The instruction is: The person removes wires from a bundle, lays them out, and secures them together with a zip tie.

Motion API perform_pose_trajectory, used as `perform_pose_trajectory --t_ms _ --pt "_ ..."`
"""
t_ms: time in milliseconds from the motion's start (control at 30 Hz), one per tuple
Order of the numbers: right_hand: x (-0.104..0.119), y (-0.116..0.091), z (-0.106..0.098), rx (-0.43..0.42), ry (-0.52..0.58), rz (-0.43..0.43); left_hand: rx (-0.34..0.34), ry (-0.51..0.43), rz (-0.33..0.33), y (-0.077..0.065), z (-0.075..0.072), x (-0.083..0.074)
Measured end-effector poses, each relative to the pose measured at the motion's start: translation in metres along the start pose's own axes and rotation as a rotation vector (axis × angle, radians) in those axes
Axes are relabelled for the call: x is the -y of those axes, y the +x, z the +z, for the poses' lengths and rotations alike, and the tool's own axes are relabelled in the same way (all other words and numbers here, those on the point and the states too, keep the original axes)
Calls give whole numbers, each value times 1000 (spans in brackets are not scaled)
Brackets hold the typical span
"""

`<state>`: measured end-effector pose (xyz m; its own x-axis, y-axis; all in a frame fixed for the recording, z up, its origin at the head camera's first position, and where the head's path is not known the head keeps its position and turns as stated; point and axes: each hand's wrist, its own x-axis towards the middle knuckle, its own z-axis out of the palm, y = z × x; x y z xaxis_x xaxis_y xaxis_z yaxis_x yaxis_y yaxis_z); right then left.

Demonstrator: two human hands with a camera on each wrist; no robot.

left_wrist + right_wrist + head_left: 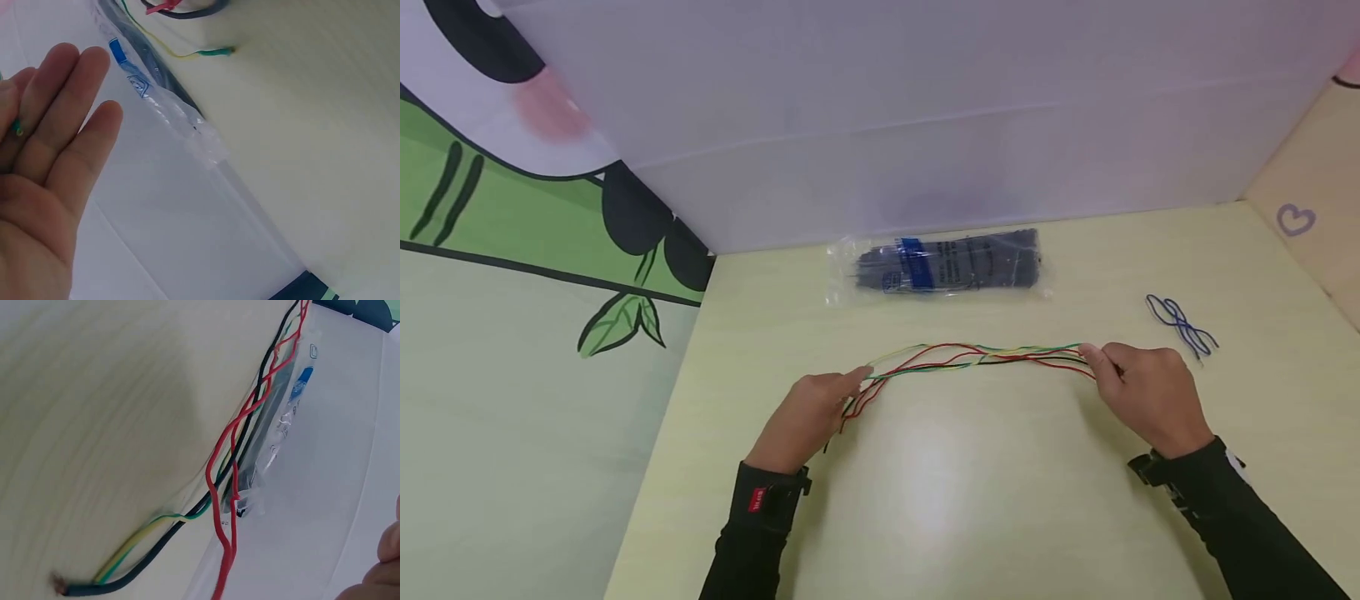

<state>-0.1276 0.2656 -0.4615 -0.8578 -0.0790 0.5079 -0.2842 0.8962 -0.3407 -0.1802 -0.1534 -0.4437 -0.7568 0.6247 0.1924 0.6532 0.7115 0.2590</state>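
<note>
A loose bundle of thin electrical wires (1000, 361) in red, black and yellow-green spans between both hands. At its left end my left hand (808, 417) pinches some wires between thumb and index finger, the other fingers nearly straight in the left wrist view. Loose ends hang beside that hand, including a yellow-green wire (215, 52). My right hand (1153, 392) grips the right end, thumb on top. In the right wrist view, red wires (211, 481) cross a black wire (150, 558), which ends in bare copper strands (59, 584); only some fingertips (375, 584) show there.
Behind the wires, a clear plastic bag (981, 260) with dark contents and a blue label lies on the pale wooden table (940, 517). A bundled blue cord (1182, 322) rests at the right. A pale panel (925, 125) rises along the back edge.
</note>
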Motion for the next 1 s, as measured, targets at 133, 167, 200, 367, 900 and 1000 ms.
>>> perform_pose_trajectory --t_ms 133,167,200,367,900,1000 --pt "0 -1 -3 37 71 93 62 62 0 1 -6 -4" --pt "1 -1 -4 65 102 112 66 80 -18 1 -6 -3" --pt "2 -1 -4 103 143 130 65 103 -36 1 -5 -2" --pt "12 2 -4 286 339 227 -58 295 -148 8 3 -11" --pt "32 3 -3 335 481 122 -442 89 -64 58 30 -78" --pt "27 3 -4 322 470 21 -418 27 -135 63 30 -69"
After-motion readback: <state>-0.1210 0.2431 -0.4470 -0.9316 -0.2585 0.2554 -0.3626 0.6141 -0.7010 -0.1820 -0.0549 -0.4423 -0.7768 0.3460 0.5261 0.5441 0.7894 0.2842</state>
